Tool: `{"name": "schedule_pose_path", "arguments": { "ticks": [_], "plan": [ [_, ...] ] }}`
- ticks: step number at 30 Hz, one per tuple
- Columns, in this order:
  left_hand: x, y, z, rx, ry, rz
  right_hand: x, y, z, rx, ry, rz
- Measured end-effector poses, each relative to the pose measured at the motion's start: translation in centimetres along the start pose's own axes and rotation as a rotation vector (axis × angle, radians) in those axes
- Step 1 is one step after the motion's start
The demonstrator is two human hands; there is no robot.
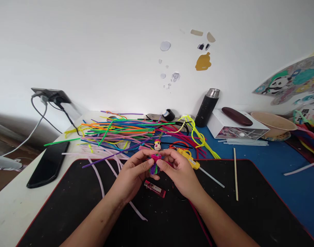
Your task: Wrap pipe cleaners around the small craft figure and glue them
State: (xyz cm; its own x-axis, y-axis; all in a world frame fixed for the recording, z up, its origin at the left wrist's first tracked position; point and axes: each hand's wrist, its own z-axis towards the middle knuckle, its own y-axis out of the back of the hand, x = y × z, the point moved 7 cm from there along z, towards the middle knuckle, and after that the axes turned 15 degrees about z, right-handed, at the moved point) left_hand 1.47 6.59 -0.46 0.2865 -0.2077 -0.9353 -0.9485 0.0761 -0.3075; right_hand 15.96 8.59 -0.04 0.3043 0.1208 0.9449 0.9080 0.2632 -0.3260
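Note:
A small pipe-cleaner doll [157, 145] with a white head, yellow hair and a pink hat stands upright between my hands at the middle of the mat. My left hand [132, 173] pinches its pink and purple-green body from the left. From the other side, my right hand [181, 173] grips the same body with thumb and fingers. A magenta pipe cleaner [199, 219] runs out from under my right hand toward the mat's near edge. Below the doll lies a red lighter [155, 188]. Fingers cover part of the doll's body.
Behind my hands spreads a heap of coloured pipe cleaners [121, 128]. A yellow glue gun [189, 158] lies just right of my right hand, near a wooden stick [235, 175]. Farther back are a black thermos [207, 108] and a white box [219, 125]. A phone [47, 164] is at left.

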Motion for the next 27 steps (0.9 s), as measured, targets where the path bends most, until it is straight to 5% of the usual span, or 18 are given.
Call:
{"name": "schedule_pose_path", "arguments": {
  "ticks": [27],
  "plan": [
    [-0.29,-0.25,-0.13,0.053,-0.013,-0.056,0.34,-0.24,-0.05,0.02,-0.007,0.045]
  ]
}}
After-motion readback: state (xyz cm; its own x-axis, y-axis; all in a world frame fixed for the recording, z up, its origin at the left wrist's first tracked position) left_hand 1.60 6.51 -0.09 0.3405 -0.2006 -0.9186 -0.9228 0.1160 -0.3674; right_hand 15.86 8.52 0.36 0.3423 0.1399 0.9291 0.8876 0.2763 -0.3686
